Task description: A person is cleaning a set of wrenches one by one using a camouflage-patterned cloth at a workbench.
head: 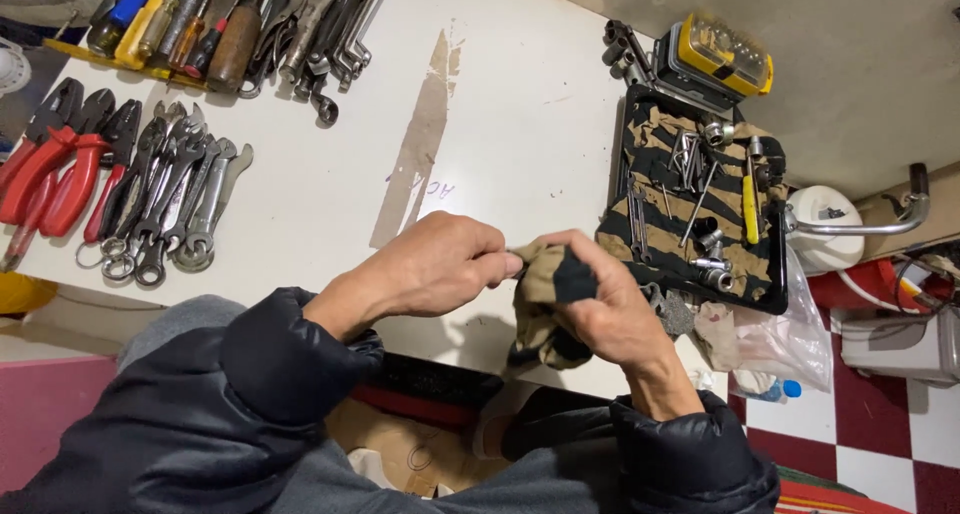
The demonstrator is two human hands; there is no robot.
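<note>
Over the table's (pixel 520 104) 6 o'clock edge, the left hand (pixel 435 266) is closed on a small metal part hidden in its fingers, touching the rag (pixel 545 309) bunched in the closed right hand (pixel 605 309). A yellow-lidded case (pixel 722 59) sits at 1 o'clock, a clear bag (pixel 775 339) at 4 o'clock, pliers (pixel 60 159) at 9 o'clock

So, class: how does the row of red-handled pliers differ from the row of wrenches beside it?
The red-handled pliers have thick red grips; the wrenches are bare grey metal. The pliers are hinged pairs of arms; the wrenches are single flat bars with ring or open ends. The pliers lie nearest the table's left edge; the wrenches lie further in. Both lie flat on the white table.
</note>
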